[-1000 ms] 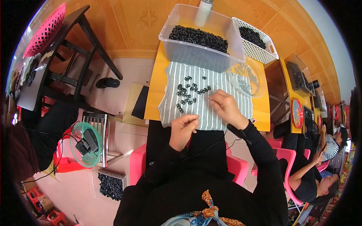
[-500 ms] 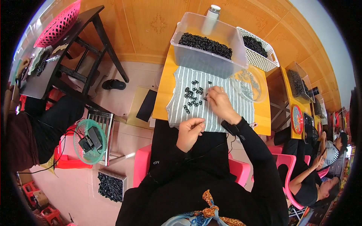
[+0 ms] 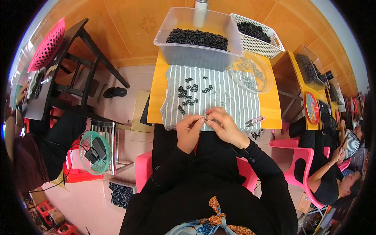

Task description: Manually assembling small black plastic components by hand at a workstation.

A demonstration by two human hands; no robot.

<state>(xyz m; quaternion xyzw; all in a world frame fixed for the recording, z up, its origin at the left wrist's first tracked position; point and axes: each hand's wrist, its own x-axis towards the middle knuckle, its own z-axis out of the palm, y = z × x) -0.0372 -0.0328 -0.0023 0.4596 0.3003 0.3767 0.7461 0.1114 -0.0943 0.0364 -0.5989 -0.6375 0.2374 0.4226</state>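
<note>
A small black piece (image 3: 204, 118), too small to tell its exact shape, sits pinched between the fingertips of both hands at the near edge of the table, just over the front hem of the striped grey cloth (image 3: 231, 98). Its long axis seems to run left to right, from one hand to the other, though at this size that is only a judgement. The left hand (image 3: 188, 131) grasps it from the left with thumb and forefinger closed on it; the right hand (image 3: 224, 125) meets it from the right, fingertips likewise nipped together on the piece, the other fingers curled. Holding it close to the body at the table's front edge seems to keep it under the eyes and steady.

On the cloth beyond the hands, toward its left half, lies a loose scatter of small black parts (image 3: 188, 94), within easy reach. A pair of pink-handled snips (image 3: 253, 121) rests near the front right corner, beside the right hand. At the far edge stands a clear plastic bin (image 3: 199, 55) heaped with the same black parts, with a white perforated basket (image 3: 258, 39) to its right and a clear round dish (image 3: 250, 72) of pale small pieces at the far right. The yellow table (image 3: 156, 102) shows bare along its left edge.
</note>
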